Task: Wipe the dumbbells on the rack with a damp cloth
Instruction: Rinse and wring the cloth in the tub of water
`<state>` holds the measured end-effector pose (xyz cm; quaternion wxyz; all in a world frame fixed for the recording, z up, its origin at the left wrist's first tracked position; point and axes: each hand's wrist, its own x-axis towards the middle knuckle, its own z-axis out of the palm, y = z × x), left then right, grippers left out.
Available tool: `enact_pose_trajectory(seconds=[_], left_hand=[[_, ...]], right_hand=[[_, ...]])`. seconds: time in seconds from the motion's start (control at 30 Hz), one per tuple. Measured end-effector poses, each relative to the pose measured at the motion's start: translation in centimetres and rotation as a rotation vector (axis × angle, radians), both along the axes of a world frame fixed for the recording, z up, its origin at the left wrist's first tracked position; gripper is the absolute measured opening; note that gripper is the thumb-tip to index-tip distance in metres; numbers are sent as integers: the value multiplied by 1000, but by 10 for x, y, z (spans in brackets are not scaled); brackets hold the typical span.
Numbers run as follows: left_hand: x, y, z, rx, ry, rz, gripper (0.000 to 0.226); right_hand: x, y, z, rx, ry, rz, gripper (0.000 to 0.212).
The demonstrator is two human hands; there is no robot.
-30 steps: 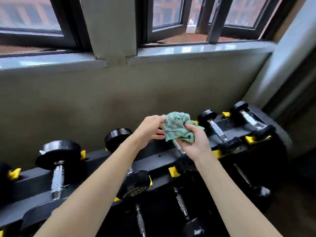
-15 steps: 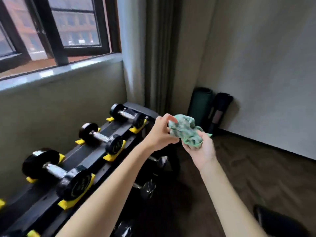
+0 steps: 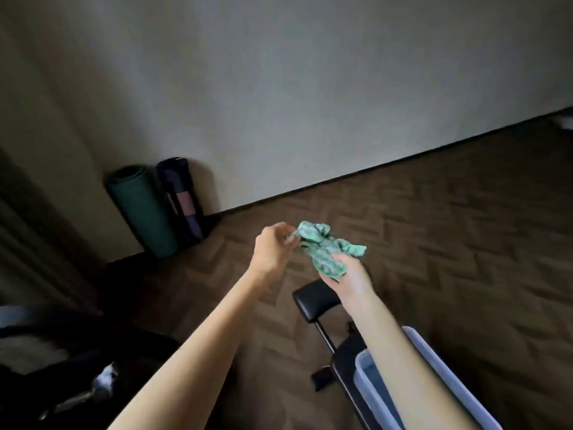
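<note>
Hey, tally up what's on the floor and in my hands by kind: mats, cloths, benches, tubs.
Rolled mats: 2, green mat and dark mat
Cloth: 1
Bench: 1
Plastic tub: 1
Total: 5

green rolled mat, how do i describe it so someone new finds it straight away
Follow the pale wall down to where it meets the herringbone floor, then left to the corner. Two rolled mats lean there. The green rolled mat is the left one, plain dark green; the dark mat beside it is purplish-black with a pinkish band.
</note>
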<state>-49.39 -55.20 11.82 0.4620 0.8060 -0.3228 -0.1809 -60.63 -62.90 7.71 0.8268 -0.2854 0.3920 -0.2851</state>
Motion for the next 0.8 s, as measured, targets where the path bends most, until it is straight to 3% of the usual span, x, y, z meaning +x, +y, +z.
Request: enact_pose_trajectory(seconds=[0.2,0.3,0.47,0.57,0.67,0.8], left_hand=[[-52,-101,-48,174,18,-324,12],[-88,-134,-71,292,8,-515,17],[-142,-162,-141,491,2,-731,21],[-163,-170,-186,522,74,-750,21],[-174,-177,-227,523,141,-764,21],[-182,-193,-294,568,196,-783,20]], right_hand=[[-78,-55,-53,151,128,-305,20],[-118,-68,-86,202,248,-464,37],[-177,-56,-140,252,438,-508,30],[-203,-56,-180,233,804,-444,19],[-213,-60,-216,144,1140,-424,39],[-218,-71,-272,-58,1294,-375,41]])
